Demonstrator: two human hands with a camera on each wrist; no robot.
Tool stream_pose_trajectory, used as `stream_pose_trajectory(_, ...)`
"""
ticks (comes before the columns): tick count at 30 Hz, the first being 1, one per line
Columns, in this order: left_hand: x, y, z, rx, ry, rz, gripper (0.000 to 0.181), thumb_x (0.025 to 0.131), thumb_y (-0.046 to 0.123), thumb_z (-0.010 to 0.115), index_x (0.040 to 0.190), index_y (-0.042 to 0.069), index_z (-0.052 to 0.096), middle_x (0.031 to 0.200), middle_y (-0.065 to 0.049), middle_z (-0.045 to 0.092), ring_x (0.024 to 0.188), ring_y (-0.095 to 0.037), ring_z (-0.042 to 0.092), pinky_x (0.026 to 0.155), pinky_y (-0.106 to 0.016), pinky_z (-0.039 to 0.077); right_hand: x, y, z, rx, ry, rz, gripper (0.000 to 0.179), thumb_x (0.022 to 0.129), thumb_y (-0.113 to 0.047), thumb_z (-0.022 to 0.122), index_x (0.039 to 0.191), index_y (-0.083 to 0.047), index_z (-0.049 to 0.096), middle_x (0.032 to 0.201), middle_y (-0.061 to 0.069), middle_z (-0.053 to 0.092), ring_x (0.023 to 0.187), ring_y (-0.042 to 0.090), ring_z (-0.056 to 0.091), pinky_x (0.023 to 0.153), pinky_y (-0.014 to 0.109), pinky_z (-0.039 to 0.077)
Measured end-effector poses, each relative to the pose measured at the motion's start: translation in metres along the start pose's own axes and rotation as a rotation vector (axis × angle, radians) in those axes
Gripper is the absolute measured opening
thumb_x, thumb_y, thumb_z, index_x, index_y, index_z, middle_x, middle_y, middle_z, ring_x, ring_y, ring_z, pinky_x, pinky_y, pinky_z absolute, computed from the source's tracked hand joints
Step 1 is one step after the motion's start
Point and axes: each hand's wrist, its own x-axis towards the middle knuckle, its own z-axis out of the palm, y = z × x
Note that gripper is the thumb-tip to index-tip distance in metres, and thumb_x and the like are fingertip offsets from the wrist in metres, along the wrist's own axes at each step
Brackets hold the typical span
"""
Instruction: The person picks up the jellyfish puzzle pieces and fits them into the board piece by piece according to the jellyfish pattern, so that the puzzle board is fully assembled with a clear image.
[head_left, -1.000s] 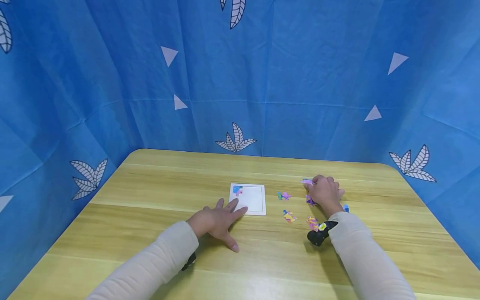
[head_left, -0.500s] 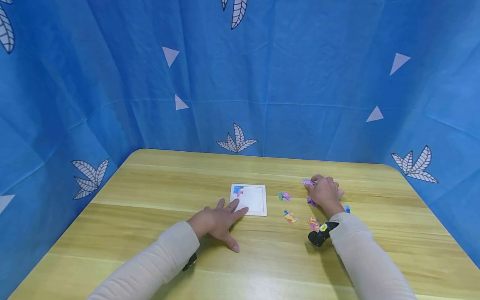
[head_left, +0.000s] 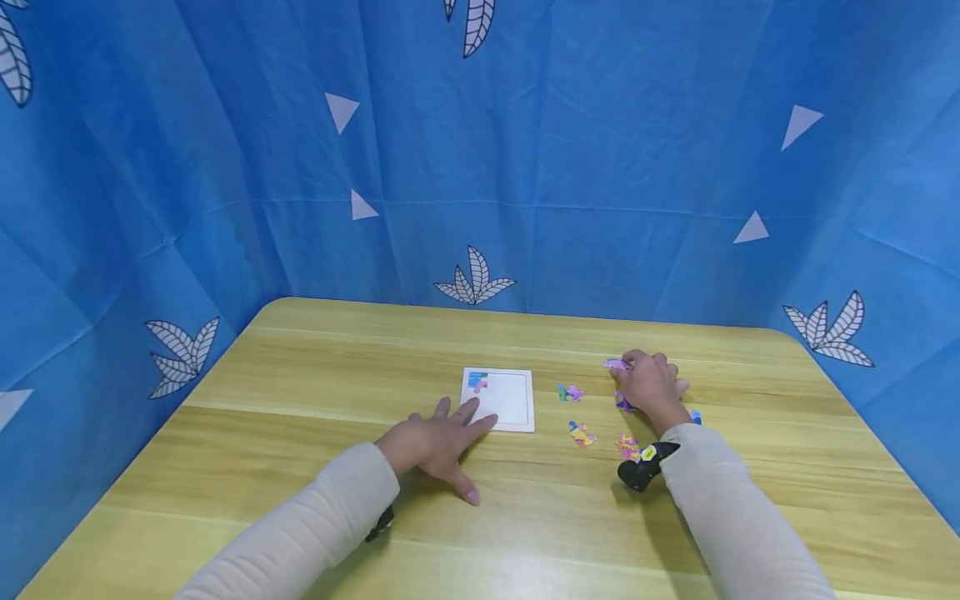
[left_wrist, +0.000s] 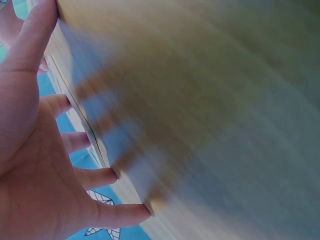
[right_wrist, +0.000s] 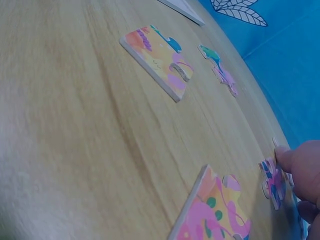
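Change: over the past second, none to log; your hands and the pieces hold their places, the head view drifts slightly. For the work, this reads as a pause, with no gain
Right grip (head_left: 651, 383): fingers bent round the edge of the pink piece (head_left: 615, 364); whether you pinch it or only touch it, cannot tell
Left grip (head_left: 433, 437): fingers spread, nothing grasped, fingertips on the near left part of the tray (head_left: 512, 404)
Tray: on the bench (head_left: 315, 375); corner piece (head_left: 477, 382) in its far left corner
Outside, right of tray: green piece (head_left: 570, 392), yellow piece (head_left: 581, 434), orange piece (head_left: 627, 447), purple piece (head_left: 622, 402), the last partly under your right grip
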Motion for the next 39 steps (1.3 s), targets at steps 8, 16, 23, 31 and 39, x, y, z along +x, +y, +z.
stream_pose_trajectory(8, -0.0004, 0.0002, 0.0006, 0.002, 0.0, -0.004, 0.112, 0.062, 0.065, 0.075, 0.151, 0.036, 0.014, 0.16, 0.0, 0.003, 0.144, -0.039, 0.005, 0.104, -0.068, 0.019, -0.001, 0.0008, 0.0, 0.036, 0.007, 0.013, 0.045, 0.094, -0.037, 0.055, 0.126, -0.005, 0.05, 0.123, 0.027, 0.045, 0.108, 0.046, 0.039, 0.083, 0.057, 0.025)
stream_pose_trajectory(16, 0.0007, -0.001, 0.0021, 0.012, -0.002, -0.002, 0.112, 0.062, 0.066, 0.074, 0.151, 0.036, 0.013, 0.16, 0.0, 0.002, 0.144, -0.04, 0.005, 0.104, -0.068, 0.019, -0.0019, 0.0016, 0.0019, 0.093, 0.034, 0.002, 0.044, 0.094, -0.034, 0.056, 0.125, -0.004, 0.049, 0.121, 0.025, 0.048, 0.111, 0.047, 0.039, 0.085, 0.059, 0.023)
stream_pose_trajectory(23, 0.0009, -0.0006, 0.0019, 0.012, 0.001, 0.004, 0.112, 0.062, 0.066, 0.074, 0.151, 0.036, 0.013, 0.16, 0.0, 0.002, 0.144, -0.04, 0.006, 0.103, -0.069, 0.02, -0.0013, 0.0027, 0.0016, 0.074, 0.034, 0.0, 0.042, 0.094, -0.035, 0.054, 0.118, -0.001, 0.055, 0.118, 0.024, 0.05, 0.111, 0.046, 0.041, 0.084, 0.058, 0.025)
stream_pose_trajectory(31, 0.0007, -0.0001, 0.0009, 0.011, 0.002, -0.001, 0.112, 0.062, 0.065, 0.074, 0.151, 0.036, 0.013, 0.16, 0.0, 0.002, 0.144, -0.039, 0.005, 0.104, -0.068, 0.019, 0.0004, 0.0016, 0.0021, 0.092, 0.034, -0.005, 0.032, 0.094, -0.032, 0.055, 0.107, -0.003, 0.058, 0.113, 0.021, 0.051, 0.108, 0.043, 0.041, 0.086, 0.06, 0.024)
stream_pose_trajectory(39, 0.001, -0.0002, 0.0013, 0.013, 0.001, -0.002, 0.112, 0.062, 0.066, 0.074, 0.151, 0.036, 0.013, 0.16, 0.0, 0.002, 0.144, -0.039, 0.005, 0.104, -0.068, 0.019, -0.0002, 0.0023, 0.0057, 0.127, 0.08, -0.061, 0.032, 0.093, -0.027, 0.058, 0.113, -0.002, 0.055, 0.119, 0.025, 0.046, 0.107, 0.041, 0.047, 0.088, 0.058, 0.03)
